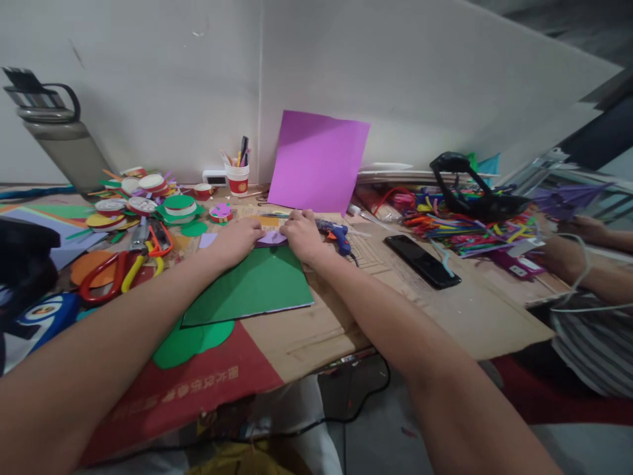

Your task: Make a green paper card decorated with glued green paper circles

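Observation:
My left hand point(239, 240) and my right hand point(303, 235) are at the far edge of a green sheet of paper point(250, 284). Between them is a piece of purple paper point(271, 238), its near edge lying along the green sheet. Fingers of both hands are bent and closed on the purple paper, though the fingertips are partly hidden. A blue glue gun point(340, 239) lies just right of my right hand. Under the green sheet's near edge, a brighter green paper shape point(195, 343) sticks out.
Red-handled scissors point(106, 277), paper discs point(180, 203) and a tall bottle point(64, 138) are on the left. Behind stand a pen cup point(238, 179) and a purple sheet point(319, 161). A phone point(422, 261) and pipe cleaners point(469, 227) lie right, near another person's arms point(573, 257).

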`<action>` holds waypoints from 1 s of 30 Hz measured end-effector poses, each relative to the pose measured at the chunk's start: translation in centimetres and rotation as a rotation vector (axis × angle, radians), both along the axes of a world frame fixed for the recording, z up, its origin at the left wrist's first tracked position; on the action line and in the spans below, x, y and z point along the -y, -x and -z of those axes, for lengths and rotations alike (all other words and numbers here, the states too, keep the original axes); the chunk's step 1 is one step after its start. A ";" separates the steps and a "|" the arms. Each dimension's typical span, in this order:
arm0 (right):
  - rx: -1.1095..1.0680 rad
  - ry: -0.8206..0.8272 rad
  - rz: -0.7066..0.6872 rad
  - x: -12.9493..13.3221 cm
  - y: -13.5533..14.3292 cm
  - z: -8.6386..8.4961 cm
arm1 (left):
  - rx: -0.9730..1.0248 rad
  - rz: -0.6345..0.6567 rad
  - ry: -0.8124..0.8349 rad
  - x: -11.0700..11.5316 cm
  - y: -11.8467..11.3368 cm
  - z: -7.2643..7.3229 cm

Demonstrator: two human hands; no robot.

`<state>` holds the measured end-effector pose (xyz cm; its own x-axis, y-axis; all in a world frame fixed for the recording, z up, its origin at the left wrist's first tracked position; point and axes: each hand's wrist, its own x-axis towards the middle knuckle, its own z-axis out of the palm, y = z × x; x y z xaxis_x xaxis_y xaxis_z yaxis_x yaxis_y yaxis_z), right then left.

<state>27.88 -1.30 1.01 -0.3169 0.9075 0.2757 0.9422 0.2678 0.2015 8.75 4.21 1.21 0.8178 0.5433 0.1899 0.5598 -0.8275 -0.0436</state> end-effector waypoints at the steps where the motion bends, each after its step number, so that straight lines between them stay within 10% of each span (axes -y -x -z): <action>1: 0.021 0.008 -0.009 0.0 0.0 0.1 | -0.027 0.004 -0.023 0.1 0.0 0.0; 30: 0.187 0.132 -0.014 2.4 0.6 0.1 | -0.050 0.041 -0.071 -0.1 0.1 0.3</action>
<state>27.27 -3.66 0.94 -0.3640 0.9270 0.0901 0.8878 0.3160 0.3346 8.61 4.31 0.93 0.8485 0.4956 0.1852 0.5211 -0.8436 -0.1295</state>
